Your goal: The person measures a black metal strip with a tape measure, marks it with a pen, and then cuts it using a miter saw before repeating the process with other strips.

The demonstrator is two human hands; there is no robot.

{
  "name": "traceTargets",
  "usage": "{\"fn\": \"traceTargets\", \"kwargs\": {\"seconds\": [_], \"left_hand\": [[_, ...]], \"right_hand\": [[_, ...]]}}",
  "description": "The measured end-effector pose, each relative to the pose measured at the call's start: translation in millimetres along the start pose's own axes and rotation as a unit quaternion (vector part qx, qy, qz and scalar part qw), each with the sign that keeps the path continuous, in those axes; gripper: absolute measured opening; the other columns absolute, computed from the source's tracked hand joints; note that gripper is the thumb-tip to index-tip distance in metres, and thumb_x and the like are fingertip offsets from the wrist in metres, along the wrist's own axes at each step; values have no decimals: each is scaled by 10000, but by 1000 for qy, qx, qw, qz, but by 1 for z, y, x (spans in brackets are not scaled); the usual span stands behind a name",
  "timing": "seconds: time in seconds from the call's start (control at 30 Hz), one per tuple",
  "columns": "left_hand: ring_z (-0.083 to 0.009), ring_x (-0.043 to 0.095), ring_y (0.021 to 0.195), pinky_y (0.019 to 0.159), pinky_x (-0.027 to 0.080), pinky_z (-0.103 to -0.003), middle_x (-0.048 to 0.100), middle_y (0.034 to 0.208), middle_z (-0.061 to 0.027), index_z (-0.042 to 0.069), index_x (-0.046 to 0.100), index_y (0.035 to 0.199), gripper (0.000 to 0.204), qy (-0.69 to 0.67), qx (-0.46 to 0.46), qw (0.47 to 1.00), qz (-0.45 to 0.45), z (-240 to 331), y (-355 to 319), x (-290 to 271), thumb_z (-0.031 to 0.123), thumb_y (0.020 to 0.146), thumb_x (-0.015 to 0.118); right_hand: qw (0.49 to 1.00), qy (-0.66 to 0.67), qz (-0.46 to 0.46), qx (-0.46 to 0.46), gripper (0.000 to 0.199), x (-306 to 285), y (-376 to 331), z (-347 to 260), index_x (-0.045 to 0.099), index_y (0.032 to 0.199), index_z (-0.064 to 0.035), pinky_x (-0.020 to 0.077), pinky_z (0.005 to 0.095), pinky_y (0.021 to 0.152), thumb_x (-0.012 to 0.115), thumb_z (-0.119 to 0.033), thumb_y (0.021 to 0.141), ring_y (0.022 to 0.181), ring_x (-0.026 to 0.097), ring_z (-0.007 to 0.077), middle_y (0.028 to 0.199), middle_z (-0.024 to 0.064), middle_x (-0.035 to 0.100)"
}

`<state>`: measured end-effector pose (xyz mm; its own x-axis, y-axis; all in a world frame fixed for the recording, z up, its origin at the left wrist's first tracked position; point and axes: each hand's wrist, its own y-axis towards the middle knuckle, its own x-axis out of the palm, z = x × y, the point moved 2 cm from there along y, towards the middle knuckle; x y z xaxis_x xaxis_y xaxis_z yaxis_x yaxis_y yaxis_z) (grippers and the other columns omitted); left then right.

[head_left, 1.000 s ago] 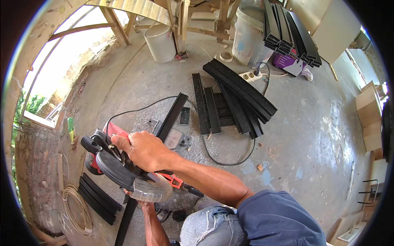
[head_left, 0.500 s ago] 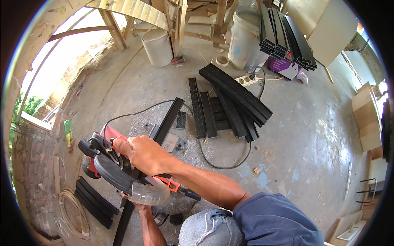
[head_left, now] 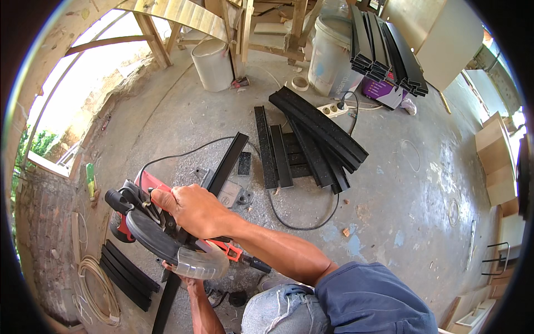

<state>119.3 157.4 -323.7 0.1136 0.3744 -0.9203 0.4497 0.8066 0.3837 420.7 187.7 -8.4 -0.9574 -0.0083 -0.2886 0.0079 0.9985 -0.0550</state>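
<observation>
My right hand [head_left: 200,211] is closed round the handle of a red and black miter saw [head_left: 153,234], thumb toward the left. Below it, the saw's clear blade guard [head_left: 203,263] hides the blade and most of my left hand [head_left: 190,280]. The left hand's fingers, only partly visible, are wrapped at a long black profile [head_left: 167,303] that runs under the saw. On the far side of the saw, a black length [head_left: 229,161] sticks out past the base. Pale shavings lie around it.
Ahead, several cut black profiles [head_left: 317,128] lie in a pile beside a power strip [head_left: 334,109]. More profiles [head_left: 384,50] rest on a purple box [head_left: 384,92]. Curved black pieces [head_left: 128,273] and a coiled hose [head_left: 97,284] are at left. A cord [head_left: 306,227] loops across the floor.
</observation>
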Motion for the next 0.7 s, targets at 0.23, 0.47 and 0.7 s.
{"fn": "traceTargets", "kwargs": {"seconds": [0.23, 0.47, 0.7], "left_hand": [[-273, 548, 1224, 1118, 207, -648, 692, 1164, -24, 148, 693, 1076, 446, -5, -45, 999, -9, -7, -2, 4, 496, 797, 699], [-301, 551, 1206, 1100, 244, -641, 687, 1154, -43, 144, 688, 1087, 449, 73, 5, 997, 10, 10, 11, -12, 495, 806, 689], [-327, 531, 1262, 1119, 314, -564, 629, 1287, -90, 116, 597, 1254, 563, 5, -60, 992, -108, 17, 25, -32, 503, 852, 676]], "right_hand": [[1000, 3, -5, -2, 839, 0, -1, -5, 629, 762, 84, 487, 514, 720, 340, -655, 1035, 740, 649, 462, 740, 312, 624], [1000, -7, 8, -4, 839, -1, -1, 1, 633, 765, 85, 487, 515, 718, 336, -651, 1038, 739, 646, 471, 732, 314, 620], [1000, -18, 3, -2, 840, -2, -1, 3, 633, 764, 86, 490, 521, 730, 332, -648, 1039, 761, 646, 485, 746, 329, 618]]}}
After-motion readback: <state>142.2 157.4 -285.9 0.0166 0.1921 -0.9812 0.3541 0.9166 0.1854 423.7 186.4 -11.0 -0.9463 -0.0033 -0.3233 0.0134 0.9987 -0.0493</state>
